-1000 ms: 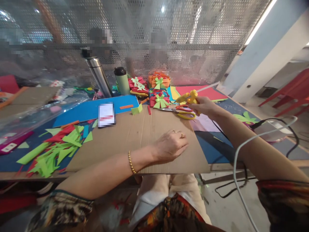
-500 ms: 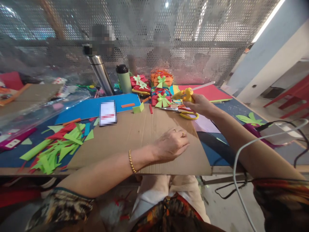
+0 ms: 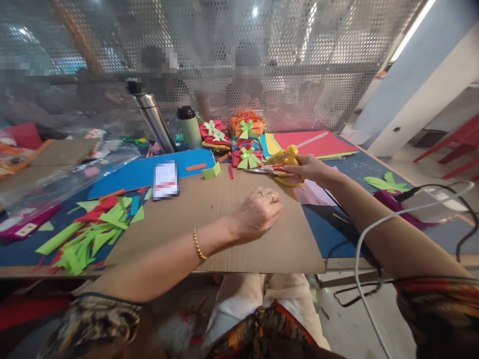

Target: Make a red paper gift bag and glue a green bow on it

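Observation:
My right hand (image 3: 316, 168) is wrapped round a yellow hot glue gun (image 3: 290, 154), with a pale glue stick (image 3: 314, 140) jutting from its back. Just below the gun lie scissors (image 3: 262, 170) with yellow and red handles. My left hand (image 3: 258, 212) rests closed on a brown cardboard sheet (image 3: 194, 209); its palm side is hidden, so I cannot tell if anything is inside. Beyond it, a folded green paper piece (image 3: 212, 171) and a red strip (image 3: 231, 171) lie near the cardboard's far edge. A red paper box with a green bow (image 3: 247, 157) stands left of the gun's nozzle.
Green and red paper scraps (image 3: 80, 244) pile up on the left. A steel flask (image 3: 155, 119) and a green bottle (image 3: 189, 127) stand at the back. Coloured sheets (image 3: 310, 144) lie behind my right hand. A white cable (image 3: 361, 249) loops past my right forearm.
The glue gun in my right hand has come slightly down and right, nearer the scissors' handles. My left hand, still closed, has slid a little away from me. The view has shifted slightly.

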